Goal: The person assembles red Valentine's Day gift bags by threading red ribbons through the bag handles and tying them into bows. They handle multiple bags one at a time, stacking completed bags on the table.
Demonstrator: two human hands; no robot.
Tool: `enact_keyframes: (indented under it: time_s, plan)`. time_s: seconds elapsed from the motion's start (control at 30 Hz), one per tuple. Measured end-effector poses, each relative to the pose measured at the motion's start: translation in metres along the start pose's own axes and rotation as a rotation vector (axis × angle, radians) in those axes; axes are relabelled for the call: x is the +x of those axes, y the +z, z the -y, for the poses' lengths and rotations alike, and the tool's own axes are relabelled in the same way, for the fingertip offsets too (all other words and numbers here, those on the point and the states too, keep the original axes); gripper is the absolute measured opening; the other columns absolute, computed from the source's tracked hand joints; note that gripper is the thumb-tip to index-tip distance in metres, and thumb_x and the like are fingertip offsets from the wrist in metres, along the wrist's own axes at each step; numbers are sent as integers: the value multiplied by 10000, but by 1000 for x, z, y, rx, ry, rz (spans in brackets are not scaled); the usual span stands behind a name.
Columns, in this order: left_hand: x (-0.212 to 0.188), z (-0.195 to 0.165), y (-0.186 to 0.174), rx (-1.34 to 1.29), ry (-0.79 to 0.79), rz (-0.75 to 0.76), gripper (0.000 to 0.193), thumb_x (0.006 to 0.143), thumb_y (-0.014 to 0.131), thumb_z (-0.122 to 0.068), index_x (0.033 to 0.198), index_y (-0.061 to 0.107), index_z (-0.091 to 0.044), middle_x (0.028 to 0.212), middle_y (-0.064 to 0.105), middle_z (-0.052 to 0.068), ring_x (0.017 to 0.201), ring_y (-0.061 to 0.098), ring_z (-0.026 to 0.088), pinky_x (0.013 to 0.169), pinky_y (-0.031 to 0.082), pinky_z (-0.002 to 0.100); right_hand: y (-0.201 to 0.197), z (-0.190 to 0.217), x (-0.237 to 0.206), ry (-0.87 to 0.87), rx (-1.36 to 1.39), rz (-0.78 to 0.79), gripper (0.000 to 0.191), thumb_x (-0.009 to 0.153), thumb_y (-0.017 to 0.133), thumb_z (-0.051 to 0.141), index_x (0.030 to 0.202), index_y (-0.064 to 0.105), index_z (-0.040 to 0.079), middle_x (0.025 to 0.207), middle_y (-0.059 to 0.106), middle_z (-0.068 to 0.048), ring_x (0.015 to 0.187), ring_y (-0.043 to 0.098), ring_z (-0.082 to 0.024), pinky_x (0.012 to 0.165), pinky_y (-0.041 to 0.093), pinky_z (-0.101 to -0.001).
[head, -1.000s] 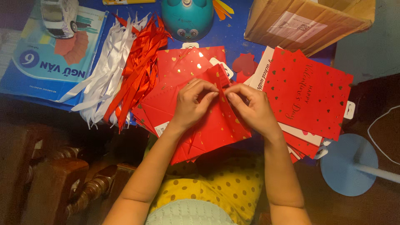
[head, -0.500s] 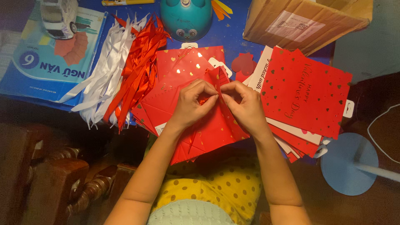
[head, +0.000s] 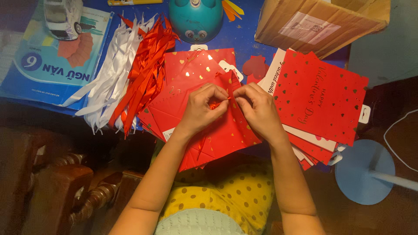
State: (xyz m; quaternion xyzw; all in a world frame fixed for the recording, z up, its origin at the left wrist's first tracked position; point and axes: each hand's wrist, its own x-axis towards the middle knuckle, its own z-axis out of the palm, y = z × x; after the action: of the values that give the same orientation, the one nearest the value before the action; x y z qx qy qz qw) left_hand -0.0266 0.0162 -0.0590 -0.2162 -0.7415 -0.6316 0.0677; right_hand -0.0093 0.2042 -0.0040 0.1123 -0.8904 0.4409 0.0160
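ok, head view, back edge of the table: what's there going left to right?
Blue book → white ribbons → red ribbons → teal round toy → cardboard box. Nearer the person, left hand and right hand pinch a small red ribbon over the red paper bags.

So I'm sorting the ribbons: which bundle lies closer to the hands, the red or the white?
The red ribbon bundle. It lies right beside the red paper under the left hand, while the white ribbon bundle lies beyond it, toward the blue book.
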Motion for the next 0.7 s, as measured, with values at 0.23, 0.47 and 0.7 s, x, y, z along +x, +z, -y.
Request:
enact_keyframes:
  time_s: [0.23,0.47,0.7]
  plan:
    - [0,0,1,49,32,-8,85,835,726,-1,874,652,-1,952,743,95,907,721,211,836,572,328,-3,1,0,-32,-30,-5,91,928,662,4,1010,703,8,920,662,-99,810,665,-223,723,519,-339]
    - [0,0,0,86,90,5,110,838,735,-7,866,629,0,959,735,108,909,708,242,840,558,351,3,3,-3,-137,-137,-72,87,940,668,-15,1018,694,13,952,638,-118,832,669,-268,728,531,-363]
    - [1,2,0,120,85,6,134,816,738,-10,834,606,4,942,731,110,868,696,248,808,553,355,7,2,-2,-233,-200,-100,87,930,674,-21,1011,677,11,973,634,-117,857,675,-289,734,536,-380]
